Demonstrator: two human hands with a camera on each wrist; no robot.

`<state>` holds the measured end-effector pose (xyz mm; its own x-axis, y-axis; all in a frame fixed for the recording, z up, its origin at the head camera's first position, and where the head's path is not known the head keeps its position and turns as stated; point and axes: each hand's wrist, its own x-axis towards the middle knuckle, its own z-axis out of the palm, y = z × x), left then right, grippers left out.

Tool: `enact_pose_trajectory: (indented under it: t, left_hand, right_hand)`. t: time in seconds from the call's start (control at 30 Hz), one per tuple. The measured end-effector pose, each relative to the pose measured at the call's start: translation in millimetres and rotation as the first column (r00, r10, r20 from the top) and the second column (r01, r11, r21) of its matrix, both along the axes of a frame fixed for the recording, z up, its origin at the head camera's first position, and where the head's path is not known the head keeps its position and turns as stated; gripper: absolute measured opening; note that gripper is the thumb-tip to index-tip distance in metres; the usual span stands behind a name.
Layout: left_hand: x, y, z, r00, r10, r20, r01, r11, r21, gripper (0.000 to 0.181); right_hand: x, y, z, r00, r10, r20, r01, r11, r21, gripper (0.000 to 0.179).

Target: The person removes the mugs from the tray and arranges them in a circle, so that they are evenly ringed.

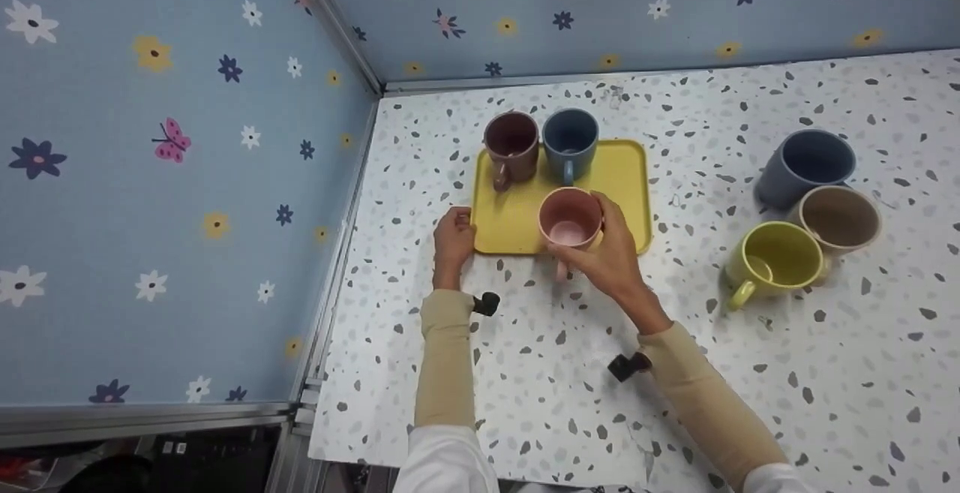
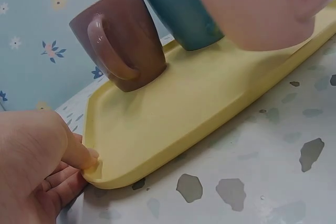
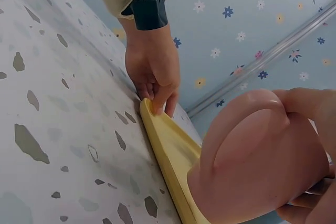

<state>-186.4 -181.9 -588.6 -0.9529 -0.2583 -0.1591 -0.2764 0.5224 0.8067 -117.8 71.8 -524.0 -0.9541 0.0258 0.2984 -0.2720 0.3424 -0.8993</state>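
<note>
Probably ceramic, the pink mug [image 1: 568, 226] should feel rigid, fairly light and slick-walled, and could chip if knocked. The right hand [image 1: 609, 257] curls thumb and fingers round its body (the handle [image 1: 562, 272], facing the person, is another sound hold), above the yellow tray's [image 1: 514, 211] near edge; the left hand [image 1: 454, 240] pinches the tray's near-left corner.

Tray [image 1: 510, 215]: smooth, matt, plastic-looking. Pink mug [image 3: 257, 166] at the tray's near edge: smooth, ceramic-looking, soft sheen. Brown mug [image 2: 131, 40] on the tray: glossy, ceramic-looking. Tabletop [image 1: 540, 388] beneath the tray: smooth, slightly reflective. Rail [image 1: 465, 85] behind the tray: metal. Sleeves [image 1: 447, 358] in front of the tray: matt cloth.
</note>
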Motion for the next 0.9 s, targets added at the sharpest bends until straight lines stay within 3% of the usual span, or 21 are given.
enact_pose_trajectory:
  t: [0.53,0.9]
  left_hand:
    - [0.4,0.6,0.2,1.0,0.003,0.018,-0.004,1.0,0.031,0.03]
    - [2.0,0.2,2.9,1.0,-0.007,0.013,0.006,0.999,0.04,0.029]
  right_hand:
    - [23.9,40.3,-1.6,0.981,-0.182,0.07,0.183,0.983,-0.001,0.096]
    - [38.2,61.1,1.4,0.945,-0.308,0.112,0.313,0.95,-0.021,0.095]
